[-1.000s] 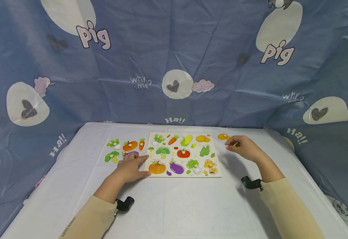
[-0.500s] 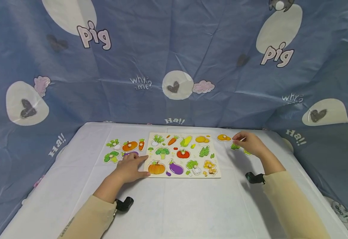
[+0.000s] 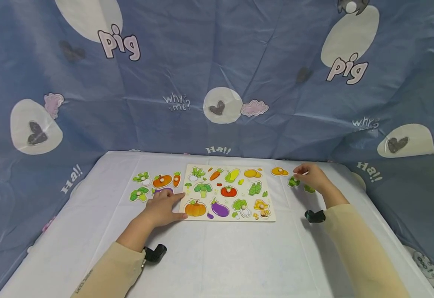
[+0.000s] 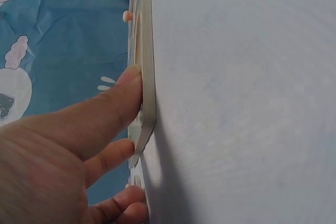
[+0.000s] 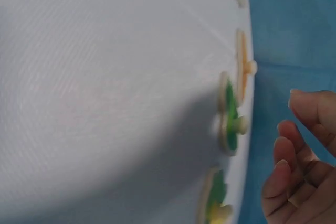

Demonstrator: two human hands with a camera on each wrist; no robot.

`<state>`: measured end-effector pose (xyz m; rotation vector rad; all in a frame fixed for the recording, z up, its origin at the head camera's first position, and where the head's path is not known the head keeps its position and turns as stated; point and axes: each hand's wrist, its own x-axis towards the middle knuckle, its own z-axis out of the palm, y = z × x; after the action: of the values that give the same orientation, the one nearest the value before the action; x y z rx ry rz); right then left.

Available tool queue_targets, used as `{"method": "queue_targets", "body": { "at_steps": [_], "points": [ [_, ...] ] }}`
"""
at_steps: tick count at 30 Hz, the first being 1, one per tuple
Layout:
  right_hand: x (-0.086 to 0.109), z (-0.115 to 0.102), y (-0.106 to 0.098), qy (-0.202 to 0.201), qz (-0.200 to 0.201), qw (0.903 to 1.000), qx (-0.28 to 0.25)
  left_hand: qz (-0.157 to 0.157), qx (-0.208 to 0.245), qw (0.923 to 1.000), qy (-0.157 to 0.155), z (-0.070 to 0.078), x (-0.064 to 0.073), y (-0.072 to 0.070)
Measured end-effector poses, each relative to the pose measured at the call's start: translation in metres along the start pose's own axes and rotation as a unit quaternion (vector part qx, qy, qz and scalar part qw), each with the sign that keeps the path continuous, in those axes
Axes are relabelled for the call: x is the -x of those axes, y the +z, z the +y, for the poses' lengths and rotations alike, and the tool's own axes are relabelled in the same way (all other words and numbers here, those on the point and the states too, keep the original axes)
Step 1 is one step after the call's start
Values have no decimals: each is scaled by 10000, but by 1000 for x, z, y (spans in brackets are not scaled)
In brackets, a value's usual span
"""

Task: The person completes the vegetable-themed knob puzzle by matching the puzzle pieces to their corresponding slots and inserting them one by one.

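A wooden vegetable puzzle board (image 3: 217, 218) lies flat at the table's middle. My left hand (image 3: 162, 208) rests at its near left corner; in the left wrist view the thumb (image 4: 118, 95) touches the board's edge. My right hand (image 3: 312, 177) hovers above loose pieces on the right, fingers bent, thumb apart, holding nothing. Beneath it lie a green leafy piece (image 3: 293, 181) and a green piece with some yellow (image 5: 214, 198). An orange-yellow potato piece (image 3: 279, 171) lies just left of them. Knobbed tomato (image 3: 229, 191), leafy cabbage (image 3: 242, 207) and mushroom (image 3: 262, 207) pieces sit in the board.
Left of the board lie loose knobbed pieces: a white radish (image 3: 142, 179), a pumpkin (image 3: 162, 181), a carrot (image 3: 177, 179), a broccoli (image 3: 139, 194) and a partly hidden eggplant (image 3: 163, 191). A white cloth (image 3: 235, 260) covers the table, and a blue printed curtain (image 3: 146, 124) hangs behind.
My right hand has moved right and slightly back, from near the board's right edge and the potato piece to over the green pieces. The left hand has stayed at the board's corner.
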<state>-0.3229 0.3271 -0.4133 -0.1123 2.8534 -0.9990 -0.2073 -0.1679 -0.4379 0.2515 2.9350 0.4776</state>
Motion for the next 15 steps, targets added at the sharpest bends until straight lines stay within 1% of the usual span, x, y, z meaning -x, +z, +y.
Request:
{"method": "queue_targets", "body": {
  "at_steps": [8,11,15],
  "points": [
    [-14,14,8,276,-45,9992,299,16,-17,10000,6,0,0,1],
    [-17,17,11,306,-56,9987,402,28,-19,10000,15,-1,0,1],
    [-20,18,15,457,-31,9982,381,32,-27,10000,36,0,0,1]
  ]
}}
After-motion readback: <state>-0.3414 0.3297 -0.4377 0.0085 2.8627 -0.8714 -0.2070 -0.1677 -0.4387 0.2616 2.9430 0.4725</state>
